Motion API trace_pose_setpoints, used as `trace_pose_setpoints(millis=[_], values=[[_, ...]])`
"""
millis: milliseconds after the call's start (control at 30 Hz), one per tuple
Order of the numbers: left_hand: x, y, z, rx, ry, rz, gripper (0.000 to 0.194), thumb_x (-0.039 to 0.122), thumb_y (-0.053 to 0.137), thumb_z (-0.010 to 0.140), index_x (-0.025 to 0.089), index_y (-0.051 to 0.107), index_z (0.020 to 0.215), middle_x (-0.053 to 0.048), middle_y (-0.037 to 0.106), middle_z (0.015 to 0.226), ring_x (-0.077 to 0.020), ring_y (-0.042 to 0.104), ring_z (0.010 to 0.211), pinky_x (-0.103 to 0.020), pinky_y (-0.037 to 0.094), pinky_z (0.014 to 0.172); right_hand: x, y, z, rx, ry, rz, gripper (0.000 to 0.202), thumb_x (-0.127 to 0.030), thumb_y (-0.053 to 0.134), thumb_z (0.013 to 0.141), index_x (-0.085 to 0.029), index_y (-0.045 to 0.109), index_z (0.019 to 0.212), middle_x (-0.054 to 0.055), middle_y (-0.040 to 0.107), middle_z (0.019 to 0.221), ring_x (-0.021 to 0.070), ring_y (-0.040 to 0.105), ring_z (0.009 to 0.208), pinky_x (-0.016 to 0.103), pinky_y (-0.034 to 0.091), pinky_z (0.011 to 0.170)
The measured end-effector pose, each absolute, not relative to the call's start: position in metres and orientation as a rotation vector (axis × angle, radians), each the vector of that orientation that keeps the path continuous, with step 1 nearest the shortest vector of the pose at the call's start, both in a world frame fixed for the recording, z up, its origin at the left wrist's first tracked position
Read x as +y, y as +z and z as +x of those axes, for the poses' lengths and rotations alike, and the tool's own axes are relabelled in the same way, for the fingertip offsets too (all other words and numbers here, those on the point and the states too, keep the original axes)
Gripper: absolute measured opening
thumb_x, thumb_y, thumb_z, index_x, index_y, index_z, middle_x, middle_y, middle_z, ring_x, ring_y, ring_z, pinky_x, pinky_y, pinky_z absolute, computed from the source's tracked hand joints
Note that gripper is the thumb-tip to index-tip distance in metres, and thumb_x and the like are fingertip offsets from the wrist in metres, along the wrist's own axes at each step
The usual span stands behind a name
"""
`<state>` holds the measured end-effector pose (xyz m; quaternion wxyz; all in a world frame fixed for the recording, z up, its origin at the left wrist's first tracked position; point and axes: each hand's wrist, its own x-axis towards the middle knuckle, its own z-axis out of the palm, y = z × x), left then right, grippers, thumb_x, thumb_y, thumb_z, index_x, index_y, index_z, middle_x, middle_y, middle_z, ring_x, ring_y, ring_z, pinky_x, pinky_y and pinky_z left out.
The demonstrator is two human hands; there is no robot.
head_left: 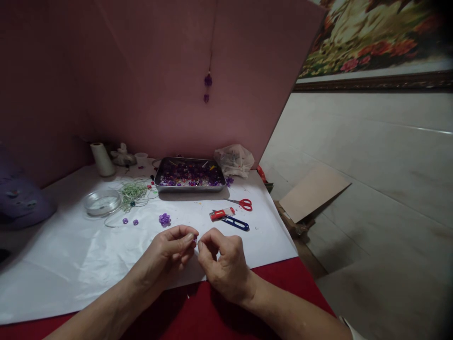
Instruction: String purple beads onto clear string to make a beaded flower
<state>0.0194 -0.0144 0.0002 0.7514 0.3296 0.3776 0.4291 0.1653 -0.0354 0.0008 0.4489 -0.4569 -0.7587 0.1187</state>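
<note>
Between the thumb and finger of my left hand (pixel 175 248) is a small purple bead (pixel 195 240), mostly covered by the fingertips. Close by on the right, my right hand (pixel 222 264) is pinched shut; whatever its fingertips hold is too fine to make out. Both hands are over the front part of the white sheet (pixel 116 264). Just beyond the left hand lies a purple bead cluster (pixel 164 219). Two loose purple beads, one of them a faceted bead (pixel 135 222), rest farther left.
A metal tray (pixel 191 189) of mixed beads stands at the back. Right of the hands lie red-handled scissors (pixel 245 204), a red lighter (pixel 222 214) and blue snips (pixel 236 223). Leftward are a clear round dish (pixel 102 203), tangled green cord (pixel 133 194) and a thread cone (pixel 102 159).
</note>
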Motion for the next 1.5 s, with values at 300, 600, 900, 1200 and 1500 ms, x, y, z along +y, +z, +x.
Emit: trace_pose_setpoints(millis=[300, 600, 900, 1200, 1500], values=[[-0.015, 0.003, 0.0207, 0.811, 0.937, 0.717, 0.011, 0.022, 0.072, 0.068, 0.015, 0.064, 0.07, 0.003, 0.052, 0.052, -0.0042, 0.04, 0.043, -0.015, 0.029, 0.043, -0.0348, 0.0009, 0.1652, -1.87, 0.299, -1.125, 0.012, -0.015, 0.046, 0.077, -0.018, 0.05, 0.066, -0.003, 0.052, 0.051, 0.0079, 0.045, 0.043, 0.02, 0.036, 0.047], [-0.0146, 0.001, 0.0197, 0.821, 0.913, 0.759, 0.012, 0.025, 0.07, 0.069, 0.015, 0.064, 0.071, 0.004, 0.05, 0.047, -0.0035, 0.037, 0.04, -0.014, 0.026, 0.04, -0.0345, 0.0021, 0.1646, -1.862, 0.317, -1.137, 0.014, -0.018, 0.047, 0.08, -0.017, 0.053, 0.067, -0.002, 0.054, 0.052, 0.0082, 0.047, 0.043, 0.02, 0.037, 0.047], [-0.0141, 0.0026, 0.0208, 0.844, 0.95, 0.727, 0.014, 0.024, 0.073, 0.066, 0.015, 0.063, 0.069, 0.004, 0.05, 0.048, -0.0039, 0.039, 0.04, -0.014, 0.028, 0.041, -0.0343, 0.0035, 0.1643, -1.885, 0.394, -1.178, 0.009, -0.023, 0.05, 0.081, -0.016, 0.054, 0.075, -0.001, 0.058, 0.058, 0.0089, 0.05, 0.045, 0.021, 0.039, 0.049], [-0.0141, 0.0007, 0.0198, 0.831, 0.937, 0.731, 0.015, 0.027, 0.072, 0.067, 0.016, 0.063, 0.071, 0.005, 0.05, 0.045, -0.0043, 0.039, 0.039, -0.015, 0.029, 0.041, -0.0332, 0.0008, 0.1647, -1.896, 0.358, -1.155, 0.011, -0.018, 0.047, 0.08, -0.017, 0.051, 0.07, 0.0, 0.057, 0.059, 0.0099, 0.05, 0.05, 0.022, 0.038, 0.051], [-0.0141, -0.0004, 0.0194, 0.833, 0.942, 0.742, 0.014, 0.026, 0.072, 0.067, 0.016, 0.063, 0.071, 0.005, 0.049, 0.045, -0.0044, 0.038, 0.039, -0.015, 0.028, 0.04, -0.034, 0.0029, 0.1651, -1.923, 0.327, -1.179, 0.011, -0.017, 0.047, 0.081, -0.017, 0.05, 0.07, -0.001, 0.057, 0.058, 0.0098, 0.051, 0.049, 0.021, 0.038, 0.052]])
